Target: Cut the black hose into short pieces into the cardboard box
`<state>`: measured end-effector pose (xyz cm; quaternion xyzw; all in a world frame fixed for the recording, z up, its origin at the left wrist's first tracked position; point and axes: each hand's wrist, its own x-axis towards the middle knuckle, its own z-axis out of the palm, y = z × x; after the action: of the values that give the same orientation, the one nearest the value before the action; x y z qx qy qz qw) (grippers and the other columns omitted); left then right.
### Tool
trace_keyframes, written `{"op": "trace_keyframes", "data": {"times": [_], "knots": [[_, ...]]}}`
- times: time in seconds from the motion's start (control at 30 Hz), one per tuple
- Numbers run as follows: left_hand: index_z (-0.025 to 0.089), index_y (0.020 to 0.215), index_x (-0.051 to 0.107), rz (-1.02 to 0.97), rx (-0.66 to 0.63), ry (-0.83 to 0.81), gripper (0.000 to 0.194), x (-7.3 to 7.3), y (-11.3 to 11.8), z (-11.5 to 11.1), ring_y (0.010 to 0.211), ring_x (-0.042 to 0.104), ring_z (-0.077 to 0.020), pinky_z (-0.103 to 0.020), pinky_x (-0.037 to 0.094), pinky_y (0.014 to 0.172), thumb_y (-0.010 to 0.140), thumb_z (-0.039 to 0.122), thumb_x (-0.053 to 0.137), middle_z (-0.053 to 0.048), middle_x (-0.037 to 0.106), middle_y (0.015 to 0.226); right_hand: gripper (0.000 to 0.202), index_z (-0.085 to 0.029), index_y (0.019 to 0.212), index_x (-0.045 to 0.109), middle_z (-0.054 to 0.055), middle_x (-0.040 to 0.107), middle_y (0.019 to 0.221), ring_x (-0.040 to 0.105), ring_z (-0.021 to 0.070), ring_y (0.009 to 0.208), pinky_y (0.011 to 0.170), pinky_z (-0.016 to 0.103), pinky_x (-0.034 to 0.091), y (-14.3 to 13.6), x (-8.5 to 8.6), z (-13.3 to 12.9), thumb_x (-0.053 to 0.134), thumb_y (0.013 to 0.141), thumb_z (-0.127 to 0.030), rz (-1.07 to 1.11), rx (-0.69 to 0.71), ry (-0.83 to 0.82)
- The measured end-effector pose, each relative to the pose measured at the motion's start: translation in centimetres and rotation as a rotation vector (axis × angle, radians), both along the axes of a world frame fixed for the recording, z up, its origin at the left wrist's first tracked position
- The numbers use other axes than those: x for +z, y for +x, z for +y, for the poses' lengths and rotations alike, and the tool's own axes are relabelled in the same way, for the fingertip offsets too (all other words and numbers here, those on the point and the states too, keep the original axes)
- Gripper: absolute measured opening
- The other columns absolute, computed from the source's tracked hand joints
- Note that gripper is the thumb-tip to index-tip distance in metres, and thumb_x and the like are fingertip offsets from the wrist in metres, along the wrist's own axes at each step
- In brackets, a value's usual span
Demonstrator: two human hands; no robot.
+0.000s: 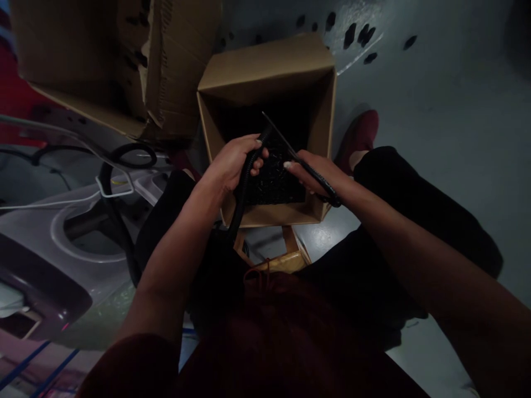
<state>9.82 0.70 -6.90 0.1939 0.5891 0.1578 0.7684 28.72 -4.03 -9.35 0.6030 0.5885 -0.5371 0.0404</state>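
My left hand (pixel 238 161) is closed around a black corrugated hose (pixel 244 193) near its upper end. From there the hose runs down past my wrist toward my lap. In my right hand (pixel 313 172) is a pair of black-handled scissors (pixel 319 179), the blades pointing up and left and meeting the hose close to its end. Whether the blades are apart or together is hard to see. Both hands are over an open cardboard box (pixel 265 66), with many small, shiny black pieces (pixel 276 179) inside.
A larger cardboard box (pixel 182 66) stands at upper left. More black hose (pixel 133 156) loops through a white wire rack (pixel 116 194) beside a grey-purple plastic chair (pixel 37 232). Several small black pieces (pixel 349 36) lie on the grey floor beyond the box. Between my legs is a wooden stool (pixel 290 239).
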Motion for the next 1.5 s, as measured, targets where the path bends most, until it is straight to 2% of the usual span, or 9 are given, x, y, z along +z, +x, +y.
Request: {"op": "trace_keyframes", "data": {"times": [0.17, 0.27, 0.4, 0.6, 0.8, 0.93, 1.13, 1.27, 1.5], "knots": [[0.011, 0.095, 0.060, -0.003, 0.005, 0.021, 0.020, 0.7, 0.0, 0.0, 0.046, 0.050, -0.0029, -0.014, 0.036, 0.041, 0.078, 0.007, 0.051, 0.001, 0.063, 0.071, 0.044, -0.023, 0.106, 0.056, 0.007, 0.065, 0.080, 0.062, 0.0247, 0.073, 0.068, 0.037, 0.050, 0.7, -1.1, 0.1, 0.044, 0.090, -0.062, 0.082, -0.155, 0.026], [0.010, 0.105, 0.061, -0.003, -0.009, 0.051, 0.026, 1.2, -0.2, 0.0, 0.054, 0.057, -0.0031, -0.014, 0.041, 0.047, 0.080, 0.006, 0.056, -0.003, 0.069, 0.084, 0.046, -0.023, 0.109, 0.056, 0.007, 0.065, 0.082, 0.063, 0.0253, 0.076, 0.069, 0.039, 0.051, 0.8, -1.5, 0.1, 0.046, 0.089, -0.064, 0.102, -0.188, 0.023], [0.010, 0.107, 0.062, -0.024, -0.016, 0.092, 0.024, 1.2, -0.5, 0.1, 0.063, 0.062, -0.0043, -0.014, 0.044, 0.053, 0.083, 0.010, 0.063, -0.006, 0.070, 0.095, 0.048, -0.024, 0.109, 0.056, 0.006, 0.065, 0.082, 0.063, 0.0252, 0.075, 0.067, 0.039, 0.051, 0.8, -1.7, 0.1, 0.047, 0.088, -0.066, 0.129, -0.194, 0.006], [0.015, 0.116, 0.061, -0.006, -0.003, 0.071, 0.031, 0.9, -0.7, 0.2, 0.056, 0.058, -0.0048, -0.015, 0.044, 0.051, 0.085, 0.016, 0.066, 0.000, 0.066, 0.079, 0.052, -0.025, 0.114, 0.055, 0.006, 0.066, 0.084, 0.064, 0.0250, 0.073, 0.067, 0.040, 0.052, 0.7, -1.8, 0.1, 0.046, 0.088, -0.069, 0.151, -0.229, -0.005], [0.014, 0.108, 0.061, 0.052, 0.049, 0.107, 0.020, 0.7, -0.8, 0.6, 0.047, 0.049, -0.0015, -0.013, 0.036, 0.045, 0.089, 0.017, 0.060, 0.003, 0.062, 0.070, 0.050, -0.025, 0.118, 0.055, 0.008, 0.066, 0.095, 0.065, 0.0272, 0.085, 0.074, 0.042, 0.052, 0.4, -1.4, -0.2, 0.047, 0.089, -0.065, 0.191, -0.221, -0.005], [0.015, 0.101, 0.061, 0.055, 0.082, 0.122, 0.012, 0.6, -1.0, 0.8, 0.047, 0.048, -0.0022, -0.014, 0.037, 0.044, 0.089, 0.016, 0.059, 0.002, 0.065, 0.071, 0.050, -0.022, 0.118, 0.055, 0.010, 0.066, 0.101, 0.064, 0.0294, 0.093, 0.079, 0.044, 0.051, 0.3, -0.9, -0.4, 0.049, 0.089, -0.062, 0.186, -0.169, -0.023], [0.015, 0.095, 0.060, 0.080, 0.048, 0.119, 0.007, 0.8, -0.7, 0.7, 0.048, 0.050, -0.0021, -0.014, 0.037, 0.044, 0.089, 0.013, 0.056, 0.002, 0.066, 0.071, 0.053, -0.022, 0.118, 0.054, 0.011, 0.066, 0.102, 0.064, 0.0295, 0.092, 0.079, 0.044, 0.051, 0.3, -1.0, -0.4, 0.050, 0.087, -0.065, 0.209, -0.117, -0.042], [0.014, 0.096, 0.060, 0.089, 0.032, 0.115, 0.009, 0.9, -0.6, 0.7, 0.047, 0.050, -0.0013, -0.014, 0.037, 0.044, 0.087, 0.016, 0.062, 0.002, 0.066, 0.072, 0.055, -0.020, 0.119, 0.053, 0.011, 0.066, 0.103, 0.064, 0.0294, 0.093, 0.080, 0.044, 0.051, 0.4, -1.0, -0.5, 0.049, 0.088, -0.065, 0.219, -0.108, -0.036], [0.012, 0.092, 0.059, 0.074, -0.023, 0.121, 0.005, 1.0, -0.4, 0.4, 0.046, 0.050, -0.0012, -0.014, 0.038, 0.044, 0.087, 0.014, 0.061, 0.001, 0.066, 0.072, 0.059, -0.021, 0.121, 0.053, 0.011, 0.065, 0.105, 0.063, 0.0299, 0.095, 0.081, 0.043, 0.049, 0.3, -0.3, -0.5, 0.052, 0.084, -0.067, 0.206, -0.095, -0.028]]}}
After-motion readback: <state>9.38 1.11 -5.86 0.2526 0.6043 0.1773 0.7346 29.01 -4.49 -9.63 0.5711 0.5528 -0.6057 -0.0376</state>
